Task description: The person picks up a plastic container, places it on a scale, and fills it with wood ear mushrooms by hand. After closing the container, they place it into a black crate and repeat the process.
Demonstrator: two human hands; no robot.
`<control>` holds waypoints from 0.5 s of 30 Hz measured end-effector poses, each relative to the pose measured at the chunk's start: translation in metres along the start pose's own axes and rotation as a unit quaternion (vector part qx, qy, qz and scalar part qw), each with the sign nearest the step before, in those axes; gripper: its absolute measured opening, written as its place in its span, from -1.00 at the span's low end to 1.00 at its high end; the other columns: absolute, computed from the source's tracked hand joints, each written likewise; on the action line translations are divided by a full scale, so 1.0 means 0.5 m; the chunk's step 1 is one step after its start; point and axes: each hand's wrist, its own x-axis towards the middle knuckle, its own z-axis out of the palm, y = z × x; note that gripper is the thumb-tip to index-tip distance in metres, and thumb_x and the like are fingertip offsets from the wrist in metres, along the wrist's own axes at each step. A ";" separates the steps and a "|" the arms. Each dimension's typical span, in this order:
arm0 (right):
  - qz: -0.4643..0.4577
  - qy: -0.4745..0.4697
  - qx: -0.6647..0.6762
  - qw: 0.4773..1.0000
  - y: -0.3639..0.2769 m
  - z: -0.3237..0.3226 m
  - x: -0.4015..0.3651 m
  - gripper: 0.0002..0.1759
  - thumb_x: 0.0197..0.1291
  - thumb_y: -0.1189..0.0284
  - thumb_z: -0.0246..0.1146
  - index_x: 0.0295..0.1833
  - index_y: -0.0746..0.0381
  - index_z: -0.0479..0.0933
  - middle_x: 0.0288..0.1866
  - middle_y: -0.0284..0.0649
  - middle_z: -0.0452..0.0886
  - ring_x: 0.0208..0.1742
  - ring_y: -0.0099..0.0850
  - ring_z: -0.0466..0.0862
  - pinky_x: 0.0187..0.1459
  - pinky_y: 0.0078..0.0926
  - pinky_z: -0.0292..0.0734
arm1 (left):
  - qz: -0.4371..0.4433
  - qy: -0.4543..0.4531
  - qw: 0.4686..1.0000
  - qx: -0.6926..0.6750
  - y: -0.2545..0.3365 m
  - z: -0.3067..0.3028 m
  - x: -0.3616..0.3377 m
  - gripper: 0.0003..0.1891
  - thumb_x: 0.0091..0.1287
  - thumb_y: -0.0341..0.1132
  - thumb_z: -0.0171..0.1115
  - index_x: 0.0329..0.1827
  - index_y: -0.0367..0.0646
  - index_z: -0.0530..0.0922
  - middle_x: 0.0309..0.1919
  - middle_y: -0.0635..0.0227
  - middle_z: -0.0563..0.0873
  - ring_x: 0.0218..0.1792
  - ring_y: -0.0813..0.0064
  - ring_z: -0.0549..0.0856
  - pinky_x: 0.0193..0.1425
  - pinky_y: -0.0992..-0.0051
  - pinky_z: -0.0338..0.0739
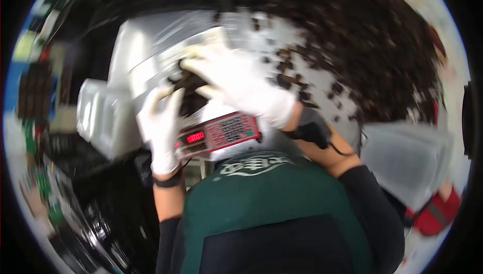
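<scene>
You're partway, I reckon. Your right hand (246, 90) has its fingers closed on a clump of dark dried pieces (188, 90), right over the clear plastic bag (151, 48) on the red digital scale (221, 133). Your left hand (162, 128) is at the bag's edge, grip too blurry to tell. A big dark heap (372, 37) is left on the white bench (261, 27).

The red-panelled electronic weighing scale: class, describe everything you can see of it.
The red-panelled electronic weighing scale sits tilted just before the person's chest. Its front face has a red lit display at the left, unreadable in the blur, then rows of pale and red keys with one green key at the right. The white-gloved left hand overlaps its left end; a dark clump and clear plastic sit above it.
</scene>
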 end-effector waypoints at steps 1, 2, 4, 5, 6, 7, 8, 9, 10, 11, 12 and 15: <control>0.027 -0.009 0.056 0.998 -0.005 -0.009 -0.013 -0.37 0.16 0.31 0.37 0.36 0.15 0.42 0.38 -0.15 0.43 0.36 -0.11 0.47 0.34 -0.14 0.42 | 0.022 -0.014 0.999 0.048 0.004 0.000 0.002 -0.85 0.31 -0.45 0.42 -0.19 -0.38 0.68 -0.34 0.40 0.74 -0.27 0.67 0.61 -0.13 0.57 0.54; 0.017 0.028 0.058 0.998 -0.004 -0.004 -0.032 -0.40 0.20 0.34 0.34 0.36 0.15 0.42 0.37 -0.14 0.43 0.36 -0.10 0.46 0.34 -0.18 0.45 | 0.037 -0.005 0.994 0.100 0.000 0.007 0.002 -0.87 0.20 -0.50 0.48 -0.26 -0.27 0.67 -0.35 0.27 0.73 -0.27 0.42 0.69 -0.06 0.43 0.55; 0.050 0.058 0.127 0.989 0.001 0.000 -0.069 -0.49 0.19 0.42 0.29 0.29 0.17 0.48 0.32 -0.14 0.47 0.31 -0.16 0.50 0.29 -0.29 0.52 | 0.179 -0.010 0.957 0.229 -0.007 0.027 0.004 -0.83 0.19 -0.46 0.45 -0.17 -0.18 0.69 -0.28 0.27 0.75 -0.17 0.23 0.70 0.11 0.31 0.49; 0.058 0.069 0.118 0.989 0.004 0.007 -0.077 -0.53 0.18 0.45 0.27 0.24 0.18 0.52 0.27 -0.17 0.52 0.28 -0.18 0.53 0.27 -0.27 0.53 | 0.201 -0.045 0.941 0.267 0.002 0.032 0.003 -0.79 0.23 -0.43 0.42 -0.07 -0.15 0.68 -0.20 0.29 0.74 -0.08 0.27 0.69 0.17 0.32 0.44; 0.062 0.080 0.127 0.987 0.000 0.008 -0.079 -0.54 0.17 0.46 0.26 0.23 0.18 0.53 0.25 -0.17 0.53 0.28 -0.17 0.53 0.25 -0.28 0.55 | 0.205 -0.063 0.945 0.247 0.004 0.043 -0.001 -0.77 0.24 -0.43 0.40 -0.04 -0.15 0.67 -0.16 0.27 0.74 -0.05 0.25 0.68 0.18 0.31 0.45; 0.062 0.092 0.138 0.984 -0.005 0.012 -0.076 -0.54 0.16 0.47 0.26 0.22 0.18 0.54 0.23 -0.17 0.55 0.27 -0.17 0.54 0.22 -0.29 0.56 | 0.207 -0.077 0.948 0.230 0.003 0.049 -0.005 -0.75 0.26 -0.43 0.39 -0.01 -0.15 0.66 -0.13 0.25 0.73 -0.01 0.23 0.67 0.18 0.29 0.45; 0.046 0.096 0.145 0.984 -0.011 0.012 -0.063 -0.53 0.14 0.47 0.26 0.22 0.17 0.54 0.24 -0.15 0.55 0.28 -0.16 0.54 0.20 -0.28 0.58 | 0.201 -0.103 0.951 0.210 -0.001 0.048 -0.006 -0.74 0.26 -0.44 0.37 0.02 -0.18 0.64 -0.08 0.19 0.71 0.04 0.16 0.65 0.21 0.25 0.46; 0.029 0.100 0.153 0.983 -0.017 0.016 -0.048 -0.52 0.13 0.46 0.27 0.23 0.17 0.54 0.26 -0.12 0.54 0.28 -0.15 0.54 0.18 -0.28 0.60 | 0.183 -0.096 0.950 0.235 -0.012 0.045 -0.012 -0.71 0.25 -0.45 0.37 0.04 -0.21 0.62 -0.01 0.17 0.68 0.05 0.12 0.64 0.24 0.22 0.46; 0.022 0.098 0.142 0.985 -0.022 0.031 -0.036 -0.48 0.11 0.43 0.29 0.26 0.16 0.53 0.31 -0.09 0.51 0.31 -0.16 0.53 0.12 -0.24 0.65 | 0.158 -0.086 0.955 0.235 -0.013 0.042 -0.016 -0.68 0.25 -0.45 0.37 0.07 -0.21 0.61 0.04 0.16 0.66 0.07 0.12 0.64 0.24 0.22 0.47; 0.016 0.087 0.153 0.984 -0.020 0.043 -0.031 -0.46 0.13 0.39 0.29 0.28 0.15 0.51 0.37 -0.08 0.48 0.32 -0.16 0.53 0.08 -0.21 0.68 | 0.134 -0.075 0.960 0.236 -0.012 0.038 -0.017 -0.66 0.24 -0.44 0.37 0.09 -0.21 0.60 0.08 0.16 0.64 0.08 0.11 0.64 0.24 0.23 0.48; 0.018 0.054 0.138 0.989 -0.019 0.040 -0.026 -0.47 0.15 0.37 0.29 0.29 0.15 0.50 0.38 -0.10 0.47 0.33 -0.15 0.52 0.06 -0.22 0.68 | 0.131 -0.081 0.958 0.242 0.003 0.034 -0.019 -0.63 0.34 -0.43 0.32 0.19 -0.30 0.55 0.13 0.10 0.62 0.20 0.15 0.59 0.36 0.29 0.41; 0.020 0.064 0.117 0.991 -0.005 0.013 -0.032 -0.48 0.19 0.32 0.28 0.28 0.14 0.50 0.39 -0.12 0.47 0.34 -0.16 0.50 0.09 -0.25 0.66 | 0.137 -0.061 0.978 0.145 -0.005 0.022 -0.017 -0.68 0.43 -0.40 0.26 0.18 -0.34 0.55 0.14 0.14 0.61 0.23 0.19 0.58 0.39 0.29 0.37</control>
